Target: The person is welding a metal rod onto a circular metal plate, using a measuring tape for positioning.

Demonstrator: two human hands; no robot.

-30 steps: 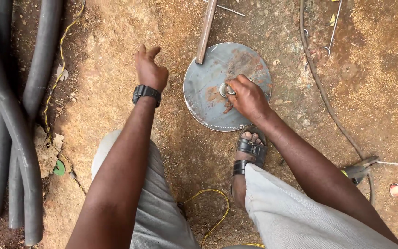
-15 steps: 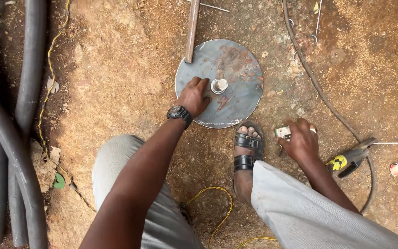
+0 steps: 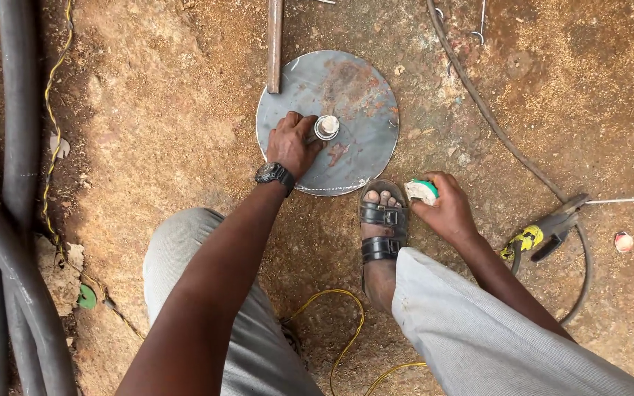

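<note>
We look down on bare reddish-brown earth (image 3: 148, 132), gritty and scattered with small stones and scraps. A round grey metal disc (image 3: 365, 95) lies flat on this ground, marked with rust patches near its middle. At the disc's centre stands a short silvery cylindrical fitting (image 3: 326, 127), upright.

Our left hand (image 3: 291, 143) rests on the disc's lower left part, its fingers curled, with the thumb and fingertips touching the side of the fitting; the grip there is pressed around it rather than spread. A dark wristwatch (image 3: 274, 174) sits on that wrist.

Our right hand (image 3: 445, 209) is low on the ground just right of the disc's lower edge, its grip pinching a small white and green object (image 3: 422, 191), which we cannot identify more closely. Just beside it, our foot in a black sandal (image 3: 383, 224) has its toes touching the disc's rim. Grey trousers cover both knees at the bottom of the view.

A rusty brown bar (image 3: 275, 44) comes down from the top edge and its end lies on the disc's upper left rim. Thick black hoses (image 3: 16, 242) run along the left side. A thin yellow wire (image 3: 346, 323) loops on the ground between our legs. To the right, well apart from the disc, lies a clamp-like tool with a yellow handle (image 3: 533, 235), attached to a dark cable (image 3: 478, 103) curving across the ground.
</note>
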